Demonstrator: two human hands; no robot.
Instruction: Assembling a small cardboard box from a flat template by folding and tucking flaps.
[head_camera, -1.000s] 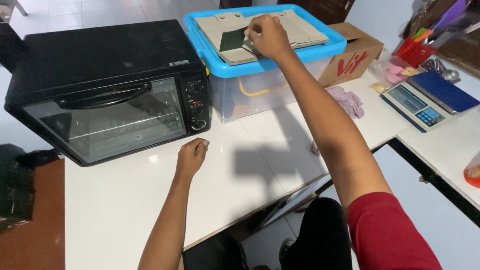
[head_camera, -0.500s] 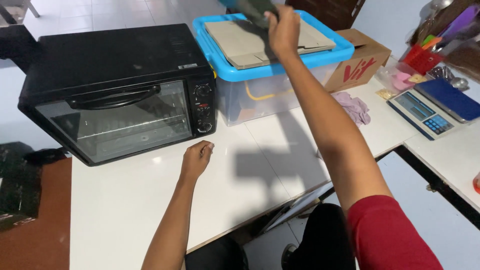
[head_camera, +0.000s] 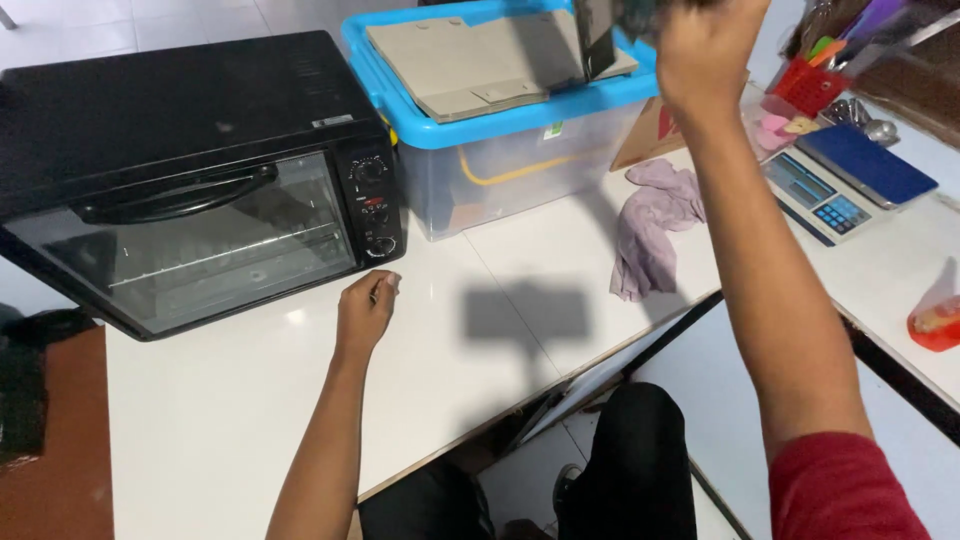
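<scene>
Head view looks down on a white table (head_camera: 250, 440). Right hand (head_camera: 705, 45) raised high at the upper edge, fingers closed around a dark flat panel (head_camera: 598, 35) held upright above the blue-rimmed clear storage bin (head_camera: 520, 150); panel partly cut off by the frame, so exact kind hard to tell. Judging by the straight edges and lack of sag: stiff, thin, fairly light, probably smooth-faced and apt to slip, so best pinched firmly along one edge or supported from beneath at a corner. Left hand (head_camera: 365, 310) rests on the table just in front of the black toaster oven (head_camera: 200, 190), fingers loosely curled, holding nothing. Bin topped with flattened cardboard sheets (head_camera: 480, 60) lying across its rim; through the clear wall, a yellow curved shape inside, otherwise contents unclear. Oven door shut, wire rack visible behind the glass, nothing on it. Beside the bin, a crumpled lilac cloth (head_camera: 650, 225); further right, a digital kitchen scale (head_camera: 815, 190) and a red basket (head_camera: 815, 85) with utensils.
</scene>
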